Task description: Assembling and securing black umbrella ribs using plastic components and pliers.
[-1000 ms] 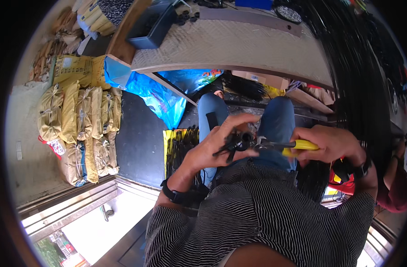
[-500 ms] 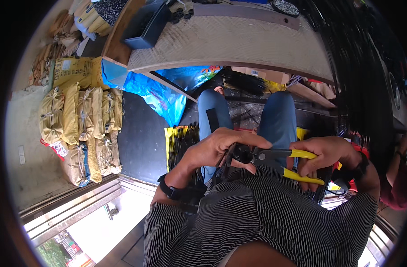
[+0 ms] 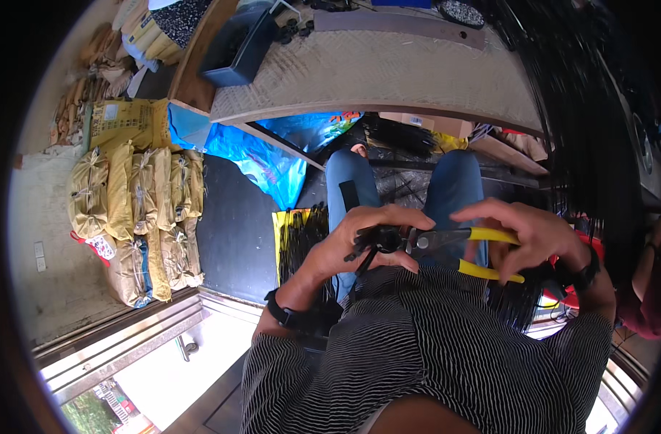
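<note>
My left hand (image 3: 363, 239) grips a small bundle of black strands (image 3: 374, 242) over my lap. My right hand (image 3: 533, 235) holds yellow-handled pliers (image 3: 461, 249), handles spread apart, the metal jaws touching the bundle. I sit in blue jeans and a striped shirt. A black band circles each wrist. A pile of black strands (image 3: 301, 231) lies on a yellow sheet by my left knee.
A woven-topped bench (image 3: 374, 72) with a dark tray (image 3: 236, 50) stands ahead. A blue plastic bag (image 3: 251, 159) lies beneath it. Tied yellowish sacks (image 3: 135, 210) are stacked at left. Long black strands (image 3: 583, 123) hang at right, beside another person's sleeve (image 3: 645, 296).
The pliers' handles have spread apart. Both hands have stayed together over my lap, with the view shifting slightly.
</note>
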`<state>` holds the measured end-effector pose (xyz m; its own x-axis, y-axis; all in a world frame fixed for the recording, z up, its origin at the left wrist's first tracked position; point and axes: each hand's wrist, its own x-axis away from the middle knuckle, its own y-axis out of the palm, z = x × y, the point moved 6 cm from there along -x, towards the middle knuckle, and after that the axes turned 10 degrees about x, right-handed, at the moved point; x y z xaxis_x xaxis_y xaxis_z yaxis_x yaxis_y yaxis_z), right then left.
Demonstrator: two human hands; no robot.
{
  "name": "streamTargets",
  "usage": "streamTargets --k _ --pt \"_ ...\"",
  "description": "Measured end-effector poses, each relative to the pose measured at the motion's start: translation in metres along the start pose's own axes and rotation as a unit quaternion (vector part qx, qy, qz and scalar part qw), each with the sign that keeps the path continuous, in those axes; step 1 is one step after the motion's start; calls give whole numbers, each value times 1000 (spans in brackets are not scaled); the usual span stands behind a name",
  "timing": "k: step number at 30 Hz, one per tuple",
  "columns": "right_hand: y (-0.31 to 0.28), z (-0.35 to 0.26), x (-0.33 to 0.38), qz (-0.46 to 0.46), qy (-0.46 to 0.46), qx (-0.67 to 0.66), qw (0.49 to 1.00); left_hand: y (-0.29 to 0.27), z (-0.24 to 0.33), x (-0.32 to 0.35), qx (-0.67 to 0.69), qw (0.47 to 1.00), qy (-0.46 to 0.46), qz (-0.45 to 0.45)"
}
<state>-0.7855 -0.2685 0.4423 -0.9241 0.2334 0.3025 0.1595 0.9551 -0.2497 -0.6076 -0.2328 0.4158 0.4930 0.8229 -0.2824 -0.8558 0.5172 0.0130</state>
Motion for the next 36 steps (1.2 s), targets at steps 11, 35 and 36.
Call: streamTargets --k 11,35,36 --pt "0 -11 -11 276 -22 567 776 -6 -1 9 -38 984 -8 174" --pt "11 -30 -54 470 -153 739 457 -34 -3 29 -88 969 -102 208" --pt "16 -24 -54 482 -142 712 491 -35 -4 31 -116 969 -82 204"
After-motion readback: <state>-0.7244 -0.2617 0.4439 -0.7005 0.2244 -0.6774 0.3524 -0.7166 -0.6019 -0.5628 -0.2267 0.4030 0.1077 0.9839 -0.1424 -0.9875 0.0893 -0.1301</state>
